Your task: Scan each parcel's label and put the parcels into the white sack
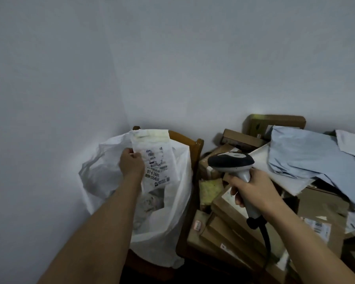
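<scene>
My left hand (131,163) pinches the left edge of a white flat parcel (154,158) and holds it upright over the open mouth of the white sack (178,193). The parcel's printed label faces me. Some parcels lie inside the sack below it. My right hand (252,191) grips the handle of a grey and black barcode scanner (231,161), whose head points left toward the label. The scanner's black cable (264,234) hangs down from the handle.
The sack is draped over a wooden chair (196,152) in the corner of white walls. To the right lies a heap of brown cardboard boxes (234,228), pale blue mailers (303,154) and white mailers.
</scene>
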